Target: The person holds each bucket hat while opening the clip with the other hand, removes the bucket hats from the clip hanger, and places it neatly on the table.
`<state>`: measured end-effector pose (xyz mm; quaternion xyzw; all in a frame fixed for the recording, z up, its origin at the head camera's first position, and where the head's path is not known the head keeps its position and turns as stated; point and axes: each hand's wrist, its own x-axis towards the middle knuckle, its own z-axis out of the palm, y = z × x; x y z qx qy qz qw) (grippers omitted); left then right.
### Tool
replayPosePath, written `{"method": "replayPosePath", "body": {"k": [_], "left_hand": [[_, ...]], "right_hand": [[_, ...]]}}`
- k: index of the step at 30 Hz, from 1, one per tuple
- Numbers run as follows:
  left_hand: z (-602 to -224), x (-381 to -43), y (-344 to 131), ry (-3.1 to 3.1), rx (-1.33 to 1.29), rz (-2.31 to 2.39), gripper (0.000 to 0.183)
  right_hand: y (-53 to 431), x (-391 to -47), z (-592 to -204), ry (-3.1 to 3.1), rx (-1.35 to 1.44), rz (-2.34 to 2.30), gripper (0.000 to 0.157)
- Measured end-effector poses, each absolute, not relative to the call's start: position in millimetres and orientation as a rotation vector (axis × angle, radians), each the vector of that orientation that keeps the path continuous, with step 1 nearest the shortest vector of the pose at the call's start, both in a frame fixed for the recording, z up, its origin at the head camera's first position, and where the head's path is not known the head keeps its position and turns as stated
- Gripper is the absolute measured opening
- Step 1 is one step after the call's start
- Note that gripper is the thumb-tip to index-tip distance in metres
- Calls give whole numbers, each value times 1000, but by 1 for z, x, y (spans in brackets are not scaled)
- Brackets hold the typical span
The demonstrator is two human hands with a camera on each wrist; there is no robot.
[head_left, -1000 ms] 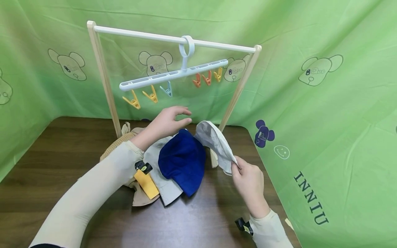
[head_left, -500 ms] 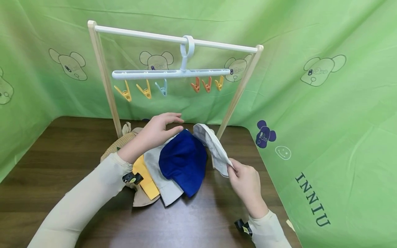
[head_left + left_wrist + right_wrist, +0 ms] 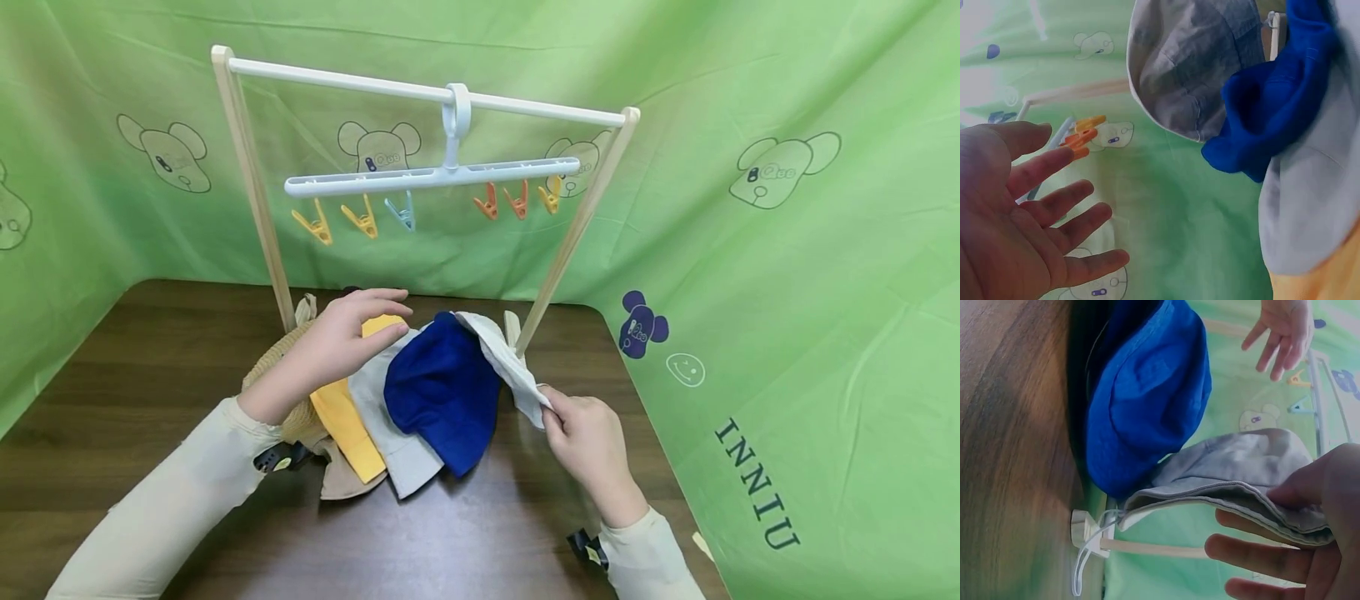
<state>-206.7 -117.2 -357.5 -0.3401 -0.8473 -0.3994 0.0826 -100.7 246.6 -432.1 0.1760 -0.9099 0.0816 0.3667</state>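
Note:
My right hand [image 3: 592,442] pinches the brim of a pale grey bucket hat [image 3: 513,367] between thumb and fingers. In the right wrist view that hat [image 3: 1235,462] hangs with its opening edge folded, a thin white cord [image 3: 1080,565] trailing at its far end. Against its left side lies a blue hat [image 3: 442,396], top of an overlapping row. Under it are a light grey hat [image 3: 408,467], a yellow hat [image 3: 360,446] and a tan one [image 3: 348,487]. My left hand [image 3: 341,333], fingers spread and holding nothing, hovers over the row's left part.
A wooden rack [image 3: 243,158] with a white top rod [image 3: 337,81] stands behind the hats. From it hangs a pale blue hanger [image 3: 360,182] with several yellow, blue and orange clips. A woven straw hat [image 3: 266,367] lies left. Green cloth [image 3: 825,275] encloses the wooden table [image 3: 180,358].
My left hand has moved left and down, away from the hanger. The hanger has swung about its hook. My right hand has shifted slightly left, lowering the pale hat towards the blue one.

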Motion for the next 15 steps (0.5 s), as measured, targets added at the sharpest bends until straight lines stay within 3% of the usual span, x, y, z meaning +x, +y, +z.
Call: {"method": "replayPosePath", "body": {"k": [15], "left_hand": [[-373, -194, -146, -2530, -982, -1232, 35]], "right_hand": [[244, -107, -437, -2286, 643, 82, 24]]}}
